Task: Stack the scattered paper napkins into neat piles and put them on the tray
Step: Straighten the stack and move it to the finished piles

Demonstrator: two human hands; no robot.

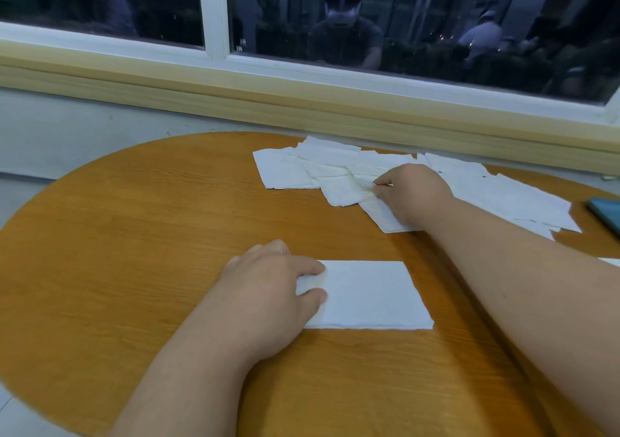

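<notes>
Round wooden table (134,218) beneath a dark window (419,17). A squared pile (369,292) lies at the near side, its left end pressed flat by the straight fingers of the left hand (268,289). Beyond, the right hand (409,191) pinches a napkin (349,190) among the scattered napkins (288,171). Advisable: lift one sheet only, keep the pile pinned, and match the edges. No tray in view.

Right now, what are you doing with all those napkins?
A person is tidying paper napkins on a round wooden table. The left hand rests flat on a neat napkin near the front, while the right hand pinches a loose napkin in the scattered heap by the window. No tray is in view.
</notes>
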